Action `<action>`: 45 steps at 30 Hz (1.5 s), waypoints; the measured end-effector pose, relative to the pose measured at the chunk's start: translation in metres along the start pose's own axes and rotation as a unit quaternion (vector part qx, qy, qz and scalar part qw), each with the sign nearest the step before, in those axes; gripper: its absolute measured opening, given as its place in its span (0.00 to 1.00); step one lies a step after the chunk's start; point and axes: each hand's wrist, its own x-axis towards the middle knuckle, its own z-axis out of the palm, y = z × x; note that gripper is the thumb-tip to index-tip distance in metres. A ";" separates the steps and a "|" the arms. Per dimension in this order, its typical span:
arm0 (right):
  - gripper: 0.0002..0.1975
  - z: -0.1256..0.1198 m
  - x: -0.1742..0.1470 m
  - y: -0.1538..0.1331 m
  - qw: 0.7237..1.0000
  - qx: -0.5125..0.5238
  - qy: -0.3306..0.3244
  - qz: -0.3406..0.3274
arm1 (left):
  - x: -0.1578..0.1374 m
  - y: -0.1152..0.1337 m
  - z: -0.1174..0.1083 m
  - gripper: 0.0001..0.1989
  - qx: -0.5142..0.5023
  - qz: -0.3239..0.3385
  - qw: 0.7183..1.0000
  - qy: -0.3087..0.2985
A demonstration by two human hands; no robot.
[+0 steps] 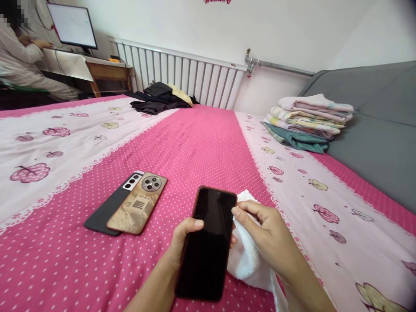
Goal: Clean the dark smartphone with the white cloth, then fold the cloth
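A smartphone (208,247) with a dark screen and a reddish-brown case edge is gripped in my left hand (181,238). The thumb lies over its left edge, and fingertips show past the right edge. My right hand (268,229) is closed on a white cloth (243,260), its thumb and forefinger at the phone's upper right edge. The cloth hangs below that hand and partly behind the phone. To the left, a gold patterned phone (138,210) lies back up, overlapping a dark grey phone (105,212) on the bed.
Pink dotted bedding (208,143) spreads under everything. Dark clothes (159,97) lie near the white radiator (182,69). Folded fabrics (307,117) are stacked by the grey headboard (373,125). At far left, a person (22,60) sits at a desk (69,65) with a monitor (73,26).
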 end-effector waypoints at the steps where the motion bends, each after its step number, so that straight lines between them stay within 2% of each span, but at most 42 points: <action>1: 0.15 0.000 0.000 0.000 1.000 0.000 -0.001 -0.001 | 0.000 0.000 0.000 0.29 0.001 -0.002 1.000 0.001; 21: 0.15 0.000 0.000 0.000 1.000 0.000 -0.006 -0.001 | 0.000 0.000 -0.001 0.28 0.006 -0.003 1.000 0.007; 27: 0.15 -0.001 0.001 -0.001 1.000 -0.028 0.007 -0.006 | 0.000 0.001 -0.001 0.28 0.005 -0.011 1.000 0.006; 33: 0.15 0.000 0.000 0.000 1.000 0.000 -0.006 0.001 | 0.000 -0.001 0.001 0.28 -0.002 0.009 1.000 0.010; 40: 0.15 -0.001 0.000 0.003 0.999 -0.040 0.015 -0.009 | 0.000 0.000 0.001 0.28 0.001 0.006 1.000 0.011; 45: 0.15 0.000 0.000 0.002 1.000 -0.016 0.004 -0.002 | 0.000 0.000 0.001 0.28 0.002 0.002 1.000 0.007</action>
